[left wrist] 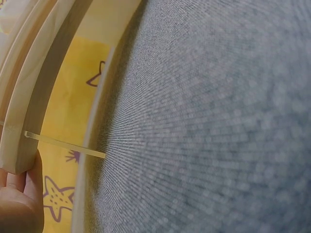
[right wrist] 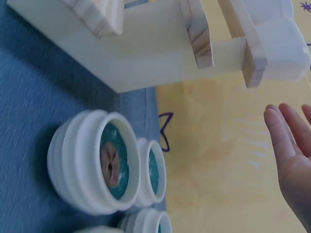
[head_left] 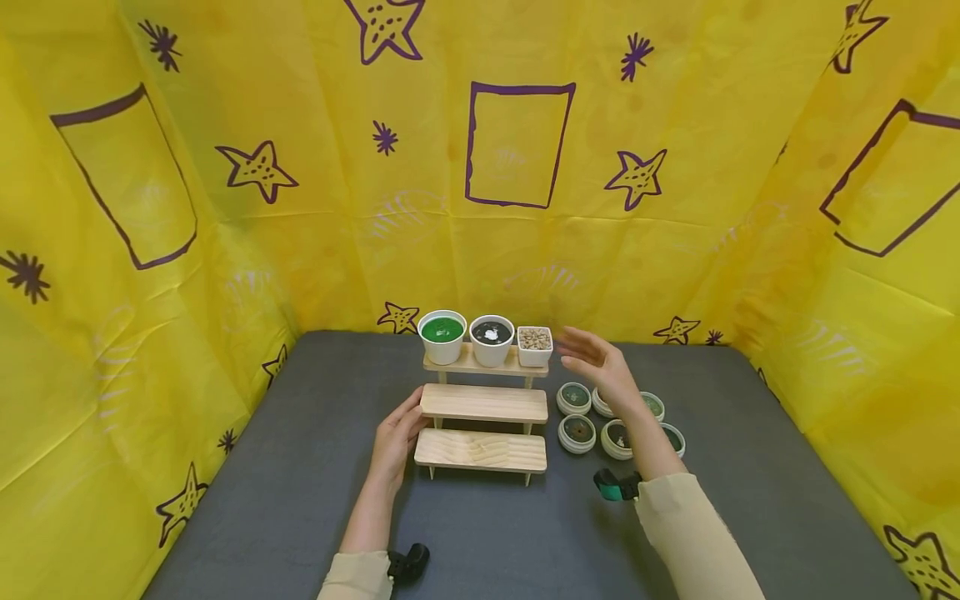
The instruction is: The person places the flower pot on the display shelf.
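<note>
A three-tier wooden stand (head_left: pixel 483 403) faces me on the dark tabletop. Its left end is gripped by my left hand (head_left: pixel 394 440); in the left wrist view fingers (left wrist: pixel 33 179) touch the board's end. Along the top tier stand a white cup with a green top (head_left: pixel 442 335), a white cup with a dark top and white spot (head_left: pixel 492 340), and a square white pot of tan pebbles (head_left: pixel 535 346). Just right of that pot my right hand (head_left: pixel 606 372) hovers with fingers extended, holding nothing; the right wrist view shows a gap between its fingertips and the pot.
Several round ribbed white pots with green or dark tops, such as this one (head_left: pixel 577 434), cluster right of the stand, partly under my right forearm. Yellow cloth (head_left: pixel 510 250) with purple drawings walls the back and sides of the grey-covered table (head_left: pixel 315 467).
</note>
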A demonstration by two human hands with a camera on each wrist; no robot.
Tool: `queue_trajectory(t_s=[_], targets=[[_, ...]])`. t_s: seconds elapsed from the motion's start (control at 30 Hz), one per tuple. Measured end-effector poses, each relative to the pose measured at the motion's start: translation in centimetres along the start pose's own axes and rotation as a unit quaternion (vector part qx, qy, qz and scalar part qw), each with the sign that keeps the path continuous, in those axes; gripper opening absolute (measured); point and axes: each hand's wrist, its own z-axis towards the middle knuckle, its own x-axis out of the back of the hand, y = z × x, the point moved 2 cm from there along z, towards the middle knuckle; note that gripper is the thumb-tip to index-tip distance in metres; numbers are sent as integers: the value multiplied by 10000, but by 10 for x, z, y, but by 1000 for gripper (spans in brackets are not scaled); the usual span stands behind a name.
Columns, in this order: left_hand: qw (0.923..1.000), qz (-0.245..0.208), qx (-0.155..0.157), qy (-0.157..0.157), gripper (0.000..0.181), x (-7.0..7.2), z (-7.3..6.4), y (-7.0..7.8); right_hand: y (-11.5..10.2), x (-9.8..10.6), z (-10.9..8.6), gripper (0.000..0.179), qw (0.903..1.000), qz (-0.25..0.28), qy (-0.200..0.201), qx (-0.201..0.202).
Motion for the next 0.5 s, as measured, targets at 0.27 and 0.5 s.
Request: queue_trajectory(t_s=[0.27,0.5], targets=[[9999,-115,-56,-4,47,0,2,-2,7,25,-26,55,9986,-270,163,416],[9998,-181,50,54,44,-1,4,-2,13,49,-52,52,9971,-397,334,560]])
